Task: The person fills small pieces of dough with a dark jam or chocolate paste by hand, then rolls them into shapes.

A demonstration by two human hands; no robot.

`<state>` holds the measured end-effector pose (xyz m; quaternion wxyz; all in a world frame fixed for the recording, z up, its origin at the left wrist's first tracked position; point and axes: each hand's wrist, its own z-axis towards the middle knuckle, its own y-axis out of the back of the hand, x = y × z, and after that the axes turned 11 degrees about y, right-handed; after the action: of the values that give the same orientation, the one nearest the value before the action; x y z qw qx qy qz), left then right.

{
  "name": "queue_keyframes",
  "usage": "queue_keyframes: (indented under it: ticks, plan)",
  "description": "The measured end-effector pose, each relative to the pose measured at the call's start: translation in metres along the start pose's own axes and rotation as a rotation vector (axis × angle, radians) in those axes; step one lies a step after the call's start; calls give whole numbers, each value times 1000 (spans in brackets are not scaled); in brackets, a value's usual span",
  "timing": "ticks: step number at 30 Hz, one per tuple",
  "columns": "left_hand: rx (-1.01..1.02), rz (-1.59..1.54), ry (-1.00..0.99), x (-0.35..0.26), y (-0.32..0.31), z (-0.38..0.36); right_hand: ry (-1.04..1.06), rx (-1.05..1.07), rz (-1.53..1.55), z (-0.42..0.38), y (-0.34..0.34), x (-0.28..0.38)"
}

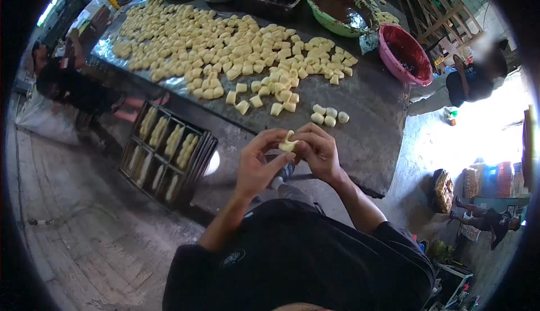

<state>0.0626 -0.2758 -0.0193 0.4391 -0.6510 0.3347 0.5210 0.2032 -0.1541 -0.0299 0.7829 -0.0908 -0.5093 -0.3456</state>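
Between my two hands, a small piece of pale yellow dough [289, 142] is held in front of my chest, near the table's edge. The fingers of my left hand [261, 162] pinch it from the left, and those of my right hand [318, 152] pinch it from the right. The dough looks stretched and opened in the middle. Just beyond my hands, several smooth rounded dough balls [330, 115] sit grouped on the dark table [371, 136]. Farther off, many cut dough pieces [214, 46] cover the table.
Stacked black trays [169, 153] with dough strips stand at the left. A pink basin [404, 55], a green basin [340, 10] and other filled containers line the far side. People stand at the left and right; another is at the lower right.
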Motion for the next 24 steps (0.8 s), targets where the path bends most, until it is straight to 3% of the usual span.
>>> queue_keyframes:
  ticks: [1,4,5,8,9,11,12,15,19,22,24]
  plan:
    - [-71,209,-171,-3,6,-11,-72,-65,242,-5,-14,10]
    - [-70,248,-350,1,17,-44,-304,-263,848,-17,-47,49]
    - [-59,249,-412,-4,18,-54,-348,-365,877,-15,-61,70]
    - [-110,229,-454,-5,30,-86,-161,-308,599,-29,-89,74]
    - [-163,175,-393,-8,32,-96,58,-221,297,-29,-93,79]
    - [-270,63,-274,-18,32,-118,288,-96,100,-32,-98,104]
    - [-206,28,-295,-24,36,-124,372,-51,5,-33,-101,114]
    - [-74,-199,-278,-31,39,-137,469,-236,-181,-36,-118,117]
    - [-130,280,-630,-27,53,-149,-246,-336,694,-46,-134,117]
    - [-102,580,-824,-37,57,-157,-423,-309,956,-59,-142,102]
    - [-80,647,-848,-36,61,-154,-455,-317,904,-63,-142,107]
